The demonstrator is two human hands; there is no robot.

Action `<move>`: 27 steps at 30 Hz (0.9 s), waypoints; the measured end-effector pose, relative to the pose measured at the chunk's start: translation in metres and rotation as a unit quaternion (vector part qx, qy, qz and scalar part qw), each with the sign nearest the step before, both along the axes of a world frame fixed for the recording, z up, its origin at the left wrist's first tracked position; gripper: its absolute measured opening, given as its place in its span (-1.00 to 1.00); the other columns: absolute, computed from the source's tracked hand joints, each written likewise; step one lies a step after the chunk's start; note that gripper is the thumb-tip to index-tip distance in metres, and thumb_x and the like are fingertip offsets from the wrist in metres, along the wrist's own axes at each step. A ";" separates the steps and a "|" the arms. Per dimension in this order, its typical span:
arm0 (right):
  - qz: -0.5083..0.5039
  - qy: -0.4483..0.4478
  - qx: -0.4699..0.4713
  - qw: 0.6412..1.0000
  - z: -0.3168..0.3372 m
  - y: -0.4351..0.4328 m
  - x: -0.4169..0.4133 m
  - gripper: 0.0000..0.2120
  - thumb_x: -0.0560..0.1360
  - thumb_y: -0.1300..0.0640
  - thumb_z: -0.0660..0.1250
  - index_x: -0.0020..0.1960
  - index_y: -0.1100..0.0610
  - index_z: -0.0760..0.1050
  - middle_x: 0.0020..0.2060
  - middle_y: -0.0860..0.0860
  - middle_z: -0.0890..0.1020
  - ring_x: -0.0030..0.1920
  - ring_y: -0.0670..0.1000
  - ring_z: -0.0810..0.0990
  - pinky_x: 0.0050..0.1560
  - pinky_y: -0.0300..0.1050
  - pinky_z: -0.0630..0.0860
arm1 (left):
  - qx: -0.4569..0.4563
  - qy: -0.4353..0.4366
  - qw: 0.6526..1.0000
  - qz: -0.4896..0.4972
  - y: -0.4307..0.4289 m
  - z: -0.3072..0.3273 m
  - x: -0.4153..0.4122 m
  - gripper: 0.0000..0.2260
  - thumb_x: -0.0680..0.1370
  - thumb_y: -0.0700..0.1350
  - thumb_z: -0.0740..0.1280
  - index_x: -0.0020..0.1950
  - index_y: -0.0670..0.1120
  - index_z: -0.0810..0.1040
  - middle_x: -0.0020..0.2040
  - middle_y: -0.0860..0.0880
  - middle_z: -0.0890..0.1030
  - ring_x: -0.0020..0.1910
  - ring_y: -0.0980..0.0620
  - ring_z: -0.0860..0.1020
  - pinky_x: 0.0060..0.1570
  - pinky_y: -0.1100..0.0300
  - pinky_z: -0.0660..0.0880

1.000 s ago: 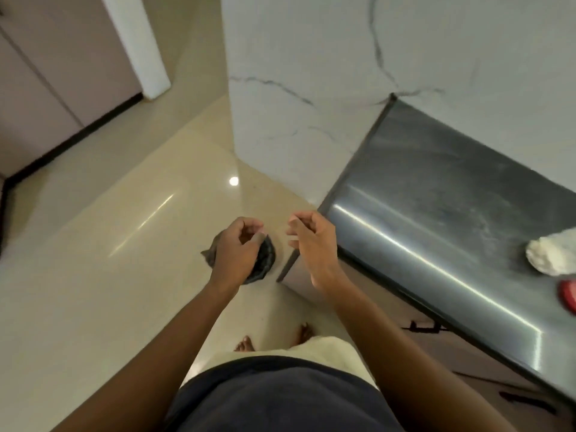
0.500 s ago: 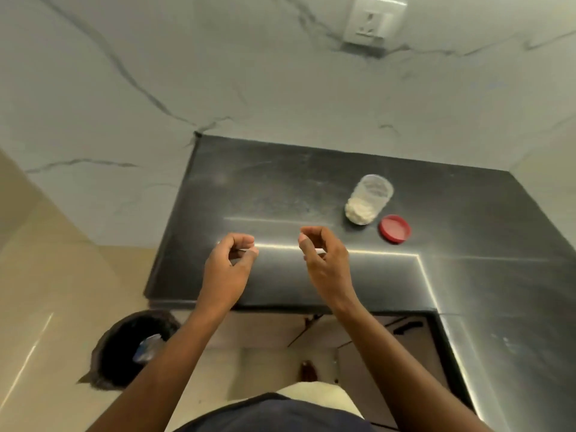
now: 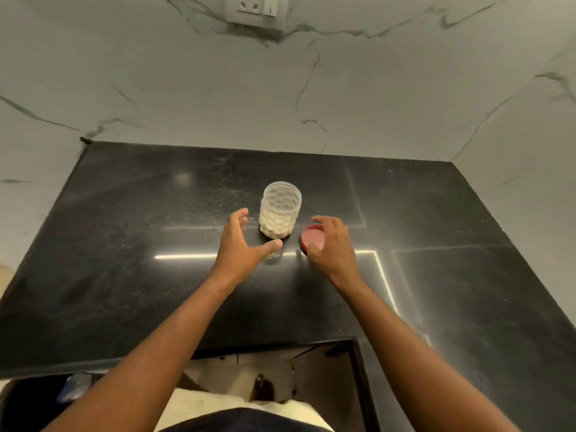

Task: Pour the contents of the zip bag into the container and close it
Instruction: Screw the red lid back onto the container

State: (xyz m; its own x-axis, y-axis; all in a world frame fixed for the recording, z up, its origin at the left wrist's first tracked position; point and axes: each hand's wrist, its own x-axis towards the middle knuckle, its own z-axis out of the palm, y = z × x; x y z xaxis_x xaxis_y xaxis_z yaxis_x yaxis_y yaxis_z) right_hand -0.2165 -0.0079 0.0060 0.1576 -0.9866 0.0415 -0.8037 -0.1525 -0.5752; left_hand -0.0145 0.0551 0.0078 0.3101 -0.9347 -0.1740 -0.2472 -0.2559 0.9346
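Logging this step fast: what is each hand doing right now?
Left hand: open, beside the container, holding nothing.
Right hand: curled over the red lid; grip cannot be told.

- One clear container (image 3: 281,210), centre of the frame, lower part filled with white contents.
- One red lid (image 3: 312,239), just right of centre.
- Two hands: left hand (image 3: 241,247) and right hand (image 3: 333,244), mid-frame.
- One black worktop (image 3: 140,244), spanning the middle of the frame.
- One wall socket (image 3: 254,9), top centre.
- One dark bin (image 3: 37,397), lower left corner.
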 end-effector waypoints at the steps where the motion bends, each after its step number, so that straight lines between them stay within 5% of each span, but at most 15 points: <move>1: 0.026 0.045 0.039 0.998 -0.001 -0.011 -0.003 -0.40 0.45 0.13 0.43 0.48 0.05 0.43 0.45 0.11 0.43 0.45 0.14 0.40 0.38 0.03 0.43 | 0.002 -0.005 1.000 0.000 -0.008 -0.004 -0.005 0.00 0.35 0.08 0.69 0.63 0.06 0.17 0.61 -0.03 0.30 0.56 -0.01 0.30 0.51 -0.04 0.35; 4: 0.104 0.182 0.118 0.971 -0.005 -0.036 -0.004 -0.23 0.38 -0.03 0.44 0.56 -0.12 0.31 0.60 0.11 0.27 0.58 0.21 0.25 0.46 0.21 0.39 | -0.011 -0.024 1.000 0.011 -0.027 -0.017 -0.017 0.13 0.28 0.10 0.73 0.66 0.04 0.10 0.66 -0.05 0.24 0.61 -0.05 0.25 0.54 -0.04 0.29; 7: 0.134 0.224 0.112 0.959 -0.009 -0.045 -0.002 -0.40 0.37 -0.08 0.42 0.41 -0.19 0.47 0.39 0.03 0.50 0.39 0.18 0.48 0.19 0.11 0.54 | -0.037 -0.013 0.999 0.018 -0.040 -0.022 -0.023 0.17 0.23 0.10 0.74 0.66 0.05 0.10 0.64 -0.05 0.28 0.59 -0.04 0.29 0.53 0.01 0.31; 10: 0.101 0.172 0.080 0.977 -0.003 -0.047 -0.008 -0.50 0.34 -0.14 0.44 0.28 -0.20 0.56 0.19 0.01 0.60 0.23 0.15 0.61 0.07 0.02 0.57 | -0.072 0.010 0.997 0.009 -0.049 -0.020 -0.030 0.16 0.20 0.07 0.77 0.63 0.04 0.15 0.54 -0.02 0.41 0.50 -0.02 0.43 0.46 -0.10 0.46; 15: -0.007 0.021 0.041 0.999 0.027 -0.056 -0.024 -0.26 0.35 -0.25 0.48 0.50 -0.17 0.41 0.27 0.01 0.50 0.20 0.06 0.57 0.20 0.04 0.58 | -0.088 -0.003 0.996 0.032 -0.061 -0.016 -0.037 0.10 0.21 0.10 0.76 0.59 0.05 0.21 0.47 0.01 0.48 0.43 -0.01 0.49 0.42 -0.07 0.51; 21: -0.047 -0.236 -0.007 0.971 0.067 -0.066 -0.004 -0.45 0.28 -0.35 0.50 0.12 -0.09 0.46 0.08 -0.05 0.57 0.02 -0.07 0.58 -0.13 -0.23 0.51 | -0.079 -0.051 0.994 0.052 -0.070 -0.014 -0.030 -0.17 0.27 0.01 0.71 0.44 0.08 0.38 0.31 0.05 0.60 0.25 0.00 0.59 0.24 -0.07 0.62; 27: 0.096 -0.124 -0.061 0.986 0.063 -0.065 0.031 -0.58 0.33 -0.19 0.57 -0.20 0.10 0.49 0.07 -0.01 0.56 0.03 -0.11 0.51 -0.03 -0.23 0.53 | -0.069 -0.076 0.994 0.028 -0.069 -0.014 -0.022 -0.19 0.32 0.05 0.64 0.50 0.14 0.36 0.25 0.08 0.63 0.14 0.05 0.65 0.09 -0.01 0.68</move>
State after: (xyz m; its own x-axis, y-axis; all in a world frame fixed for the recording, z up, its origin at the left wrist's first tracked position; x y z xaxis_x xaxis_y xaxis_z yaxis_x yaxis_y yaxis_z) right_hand -0.1852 -0.0725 0.0692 0.3116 -0.9247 0.2185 -0.5897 -0.3685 -0.7187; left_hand -0.0368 -0.0136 -0.0063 0.3755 -0.9268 0.0074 -0.3773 -0.1456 0.9146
